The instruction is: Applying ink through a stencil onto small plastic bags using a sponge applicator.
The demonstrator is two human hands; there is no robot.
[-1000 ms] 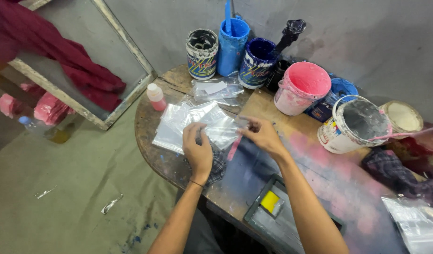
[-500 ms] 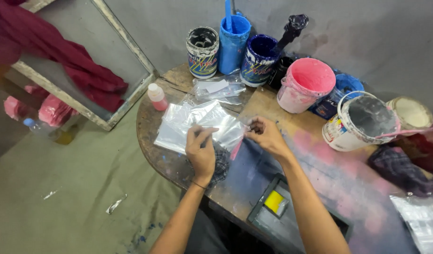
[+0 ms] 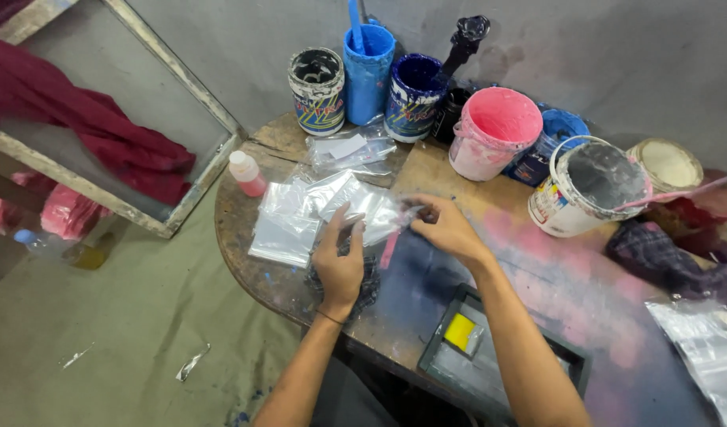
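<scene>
My left hand (image 3: 339, 261) rests on a dark rag at the front of a paint-stained wooden table (image 3: 253, 261), its fingers pinching the near edge of a clear plastic bag (image 3: 367, 207). My right hand (image 3: 446, 225) grips the same bag at its right end. The bag lies on top of a loose pile of clear plastic bags (image 3: 288, 221) spread to the left.
Several paint buckets stand at the back: black-rimmed (image 3: 317, 89), blue (image 3: 369, 59), dark blue (image 3: 415, 95), pink (image 3: 494, 130), white (image 3: 589, 186). A small pink bottle (image 3: 246, 172) stands left. A dark tray with a yellow piece (image 3: 460, 332) sits near me. A wooden frame with red cloth (image 3: 102, 134) leans left.
Both hands have shifted slightly on the clear bag, the right hand pulling its end a little rightward. The view has moved a little; the buckets stay put.
</scene>
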